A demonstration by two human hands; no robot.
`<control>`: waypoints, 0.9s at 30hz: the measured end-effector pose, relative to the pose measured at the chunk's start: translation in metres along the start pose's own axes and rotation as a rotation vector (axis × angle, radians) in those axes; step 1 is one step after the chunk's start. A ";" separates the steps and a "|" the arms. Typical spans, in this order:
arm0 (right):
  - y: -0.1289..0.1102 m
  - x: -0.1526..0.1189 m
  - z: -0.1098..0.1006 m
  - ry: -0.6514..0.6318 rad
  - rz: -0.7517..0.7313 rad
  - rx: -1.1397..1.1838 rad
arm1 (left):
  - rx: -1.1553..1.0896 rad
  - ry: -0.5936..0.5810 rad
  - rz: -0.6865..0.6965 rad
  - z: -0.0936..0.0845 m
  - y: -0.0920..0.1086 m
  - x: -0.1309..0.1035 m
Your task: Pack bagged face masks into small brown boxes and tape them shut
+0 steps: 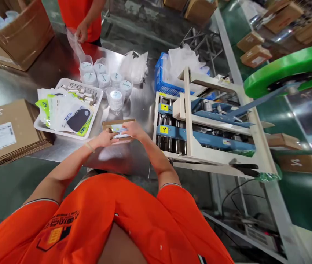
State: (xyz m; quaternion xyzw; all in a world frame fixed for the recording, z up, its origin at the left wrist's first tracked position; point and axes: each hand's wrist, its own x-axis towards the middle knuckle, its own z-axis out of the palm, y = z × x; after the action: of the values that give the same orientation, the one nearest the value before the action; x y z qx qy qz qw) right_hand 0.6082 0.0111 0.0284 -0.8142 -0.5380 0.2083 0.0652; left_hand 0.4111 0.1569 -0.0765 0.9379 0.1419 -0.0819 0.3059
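Two hands on one small cardboard box (120,121), live from the head view! It's on the table (136,154) near the worker's edge, open-topped, a pale piece (116,127) inside. Left hand (106,138) half-curled at the nine o'clock end; right hand (132,129), fingers bent over at three. Gripping or just touching? Cannot tell. My call: contents are in, the top not closed yet. White tray (99,97) of printed pouches (69,118) at ten o'clock, wrapped tubs (115,97) at twelve, machine (173,132) at three.
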 end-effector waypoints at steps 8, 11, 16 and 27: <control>0.011 0.026 0.010 -0.345 0.097 -0.077 | -0.016 -0.091 -0.063 -0.010 0.013 0.003; -0.008 0.048 0.010 -0.311 0.040 -0.175 | 0.030 0.058 -0.279 -0.008 0.027 0.005; 0.004 0.058 -0.005 0.066 -0.083 -0.145 | 0.121 0.429 -0.440 0.014 0.047 -0.005; 0.037 0.004 0.085 -0.136 -0.122 -0.098 | 0.005 0.412 -0.180 0.031 0.012 -0.001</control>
State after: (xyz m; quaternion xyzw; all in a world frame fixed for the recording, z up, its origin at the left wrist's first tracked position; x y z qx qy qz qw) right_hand 0.6063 -0.0112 -0.0618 -0.7661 -0.5993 0.2323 0.0012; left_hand 0.4113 0.1291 -0.0944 0.9192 0.2842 0.0839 0.2594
